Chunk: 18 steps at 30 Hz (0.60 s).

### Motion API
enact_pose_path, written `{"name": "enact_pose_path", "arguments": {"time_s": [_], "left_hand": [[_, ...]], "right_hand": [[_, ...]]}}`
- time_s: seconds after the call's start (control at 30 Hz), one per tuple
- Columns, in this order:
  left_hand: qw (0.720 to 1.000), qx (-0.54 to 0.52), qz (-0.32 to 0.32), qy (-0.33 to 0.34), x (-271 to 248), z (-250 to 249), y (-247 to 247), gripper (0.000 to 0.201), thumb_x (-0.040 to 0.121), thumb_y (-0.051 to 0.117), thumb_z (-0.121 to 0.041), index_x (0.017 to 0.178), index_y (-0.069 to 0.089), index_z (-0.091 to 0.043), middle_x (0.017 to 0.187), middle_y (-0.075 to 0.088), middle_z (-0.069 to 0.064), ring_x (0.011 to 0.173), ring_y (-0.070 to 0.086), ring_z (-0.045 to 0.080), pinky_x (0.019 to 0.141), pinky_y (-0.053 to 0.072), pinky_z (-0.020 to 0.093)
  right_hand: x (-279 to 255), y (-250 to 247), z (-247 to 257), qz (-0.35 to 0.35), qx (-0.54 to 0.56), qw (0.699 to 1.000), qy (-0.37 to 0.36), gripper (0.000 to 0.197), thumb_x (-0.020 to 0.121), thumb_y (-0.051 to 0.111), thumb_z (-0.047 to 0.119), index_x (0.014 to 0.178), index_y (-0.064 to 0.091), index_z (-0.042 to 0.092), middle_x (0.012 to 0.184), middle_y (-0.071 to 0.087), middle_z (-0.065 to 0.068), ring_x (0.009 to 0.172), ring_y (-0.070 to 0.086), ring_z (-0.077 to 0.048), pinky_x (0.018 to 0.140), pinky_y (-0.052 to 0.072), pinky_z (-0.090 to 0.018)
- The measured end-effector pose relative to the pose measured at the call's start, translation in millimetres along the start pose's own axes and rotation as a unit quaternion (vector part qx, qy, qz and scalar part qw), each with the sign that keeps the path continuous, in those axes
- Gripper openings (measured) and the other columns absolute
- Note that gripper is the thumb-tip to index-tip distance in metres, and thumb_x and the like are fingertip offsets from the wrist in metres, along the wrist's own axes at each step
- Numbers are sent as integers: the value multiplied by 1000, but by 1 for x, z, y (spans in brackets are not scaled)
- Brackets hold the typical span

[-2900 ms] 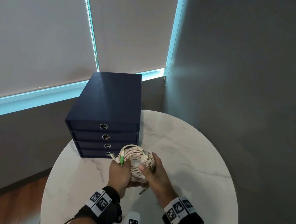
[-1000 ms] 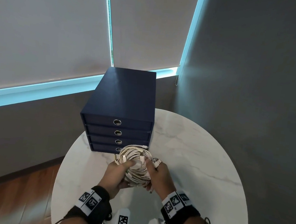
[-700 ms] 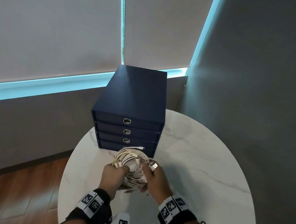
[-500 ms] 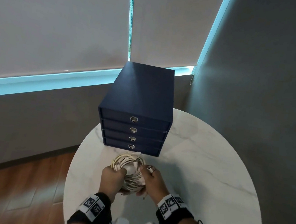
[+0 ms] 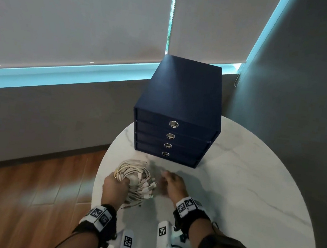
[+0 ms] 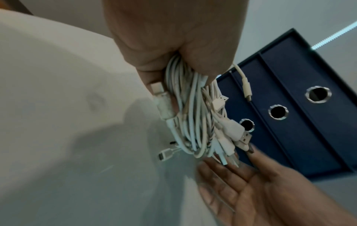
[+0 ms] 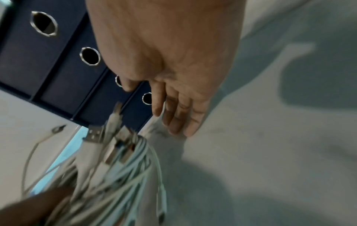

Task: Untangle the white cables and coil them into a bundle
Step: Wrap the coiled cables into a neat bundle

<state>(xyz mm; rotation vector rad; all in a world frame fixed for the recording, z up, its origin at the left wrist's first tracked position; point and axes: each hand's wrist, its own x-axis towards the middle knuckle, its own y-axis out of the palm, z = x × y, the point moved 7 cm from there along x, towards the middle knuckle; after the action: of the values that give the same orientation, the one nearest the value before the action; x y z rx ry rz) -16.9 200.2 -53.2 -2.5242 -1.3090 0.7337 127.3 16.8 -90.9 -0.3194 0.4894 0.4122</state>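
Note:
A coiled bundle of white cables (image 5: pixel 132 178) with several plugs sticking out hangs low over the round marble table (image 5: pixel 254 173), near its left edge. My left hand (image 5: pixel 114 187) grips the bundle (image 6: pixel 191 116) in a fist around its near side. My right hand (image 5: pixel 172 185) is off the bundle, a little to its right, with fingers (image 7: pixel 179 116) straight and apart from the cables (image 7: pixel 115 165). The right palm (image 6: pixel 251 188) faces the loose plug ends in the left wrist view.
A dark blue drawer box (image 5: pixel 178 113) with several ring-pull drawers stands on the table's far left part, just beyond the bundle. Grey walls and blinds close in behind and to the right. Wooden floor (image 5: pixel 20 189) lies left of the table edge.
My right hand has let go of the bundle and moved away to the right. The left hand alone now holds the coil, lowered toward the table's left side.

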Motion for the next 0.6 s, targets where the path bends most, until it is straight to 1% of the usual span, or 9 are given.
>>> {"name": "enact_pose_path", "arguments": {"time_s": [0.07,0.13,0.2,0.27,0.3,0.4,0.5,0.57,0.6], "left_hand": [[1000,9,-9,-2,7,3,-7,16,85,63,-5,99,69,-2,89,71,13,83,66,32,74,52,34],[1000,1,-18,-13,14,8,-12,14,83,63,-4,96,69,-3,85,71,9,79,66,30,68,50,30],[999,-15,-19,-26,17,13,-16,13,81,64,-4,94,69,-6,81,70,6,75,68,25,56,50,25],[999,-28,-18,-27,18,16,-18,11,82,67,-5,92,68,-7,80,70,5,71,68,19,44,47,18],[999,-30,-18,-25,18,17,-18,11,82,67,-5,92,68,-8,81,71,4,71,68,19,42,46,16],[999,-26,-16,-19,21,21,-16,11,85,63,-4,94,67,-9,81,70,2,76,70,22,46,48,17],[1000,-23,-5,-15,26,27,-15,11,85,63,-5,93,68,-11,82,71,2,78,71,22,57,56,27],[999,-28,1,-18,28,29,-15,11,85,63,-6,92,68,-13,83,73,3,77,71,21,64,61,35],[999,-29,2,-19,28,29,-15,11,84,62,-6,92,68,-11,83,73,4,76,71,21,64,60,34]], "right_hand": [[12,1,5,-23,-18,999,-22,19,91,59,28,74,68,25,87,73,-7,84,69,-34,80,58,-53],[25,5,11,-31,-25,999,-35,22,94,52,16,82,64,30,99,70,-7,87,67,-33,78,55,-48],[35,9,18,-35,-42,996,-69,20,96,50,17,105,61,31,117,64,-7,101,65,-35,86,52,-47],[46,13,18,-28,-67,993,-92,36,96,50,18,130,54,27,123,59,-5,108,62,-33,92,50,-46],[51,16,18,-22,-84,991,-101,42,96,49,18,137,50,27,125,58,-6,109,61,-31,96,51,-47],[50,21,35,-13,-171,979,-107,45,98,47,18,143,44,23,130,52,-9,111,59,-31,96,50,-50],[51,24,49,-2,-259,962,-91,43,100,45,18,142,42,16,134,44,-11,112,56,-30,96,47,-37],[51,26,51,7,-285,955,-85,44,99,44,14,143,40,15,137,42,-11,113,56,-30,94,44,-34],[50,27,52,12,-295,952,-84,46,98,43,10,144,37,16,139,40,-10,115,55,-30,94,44,-35]]}}
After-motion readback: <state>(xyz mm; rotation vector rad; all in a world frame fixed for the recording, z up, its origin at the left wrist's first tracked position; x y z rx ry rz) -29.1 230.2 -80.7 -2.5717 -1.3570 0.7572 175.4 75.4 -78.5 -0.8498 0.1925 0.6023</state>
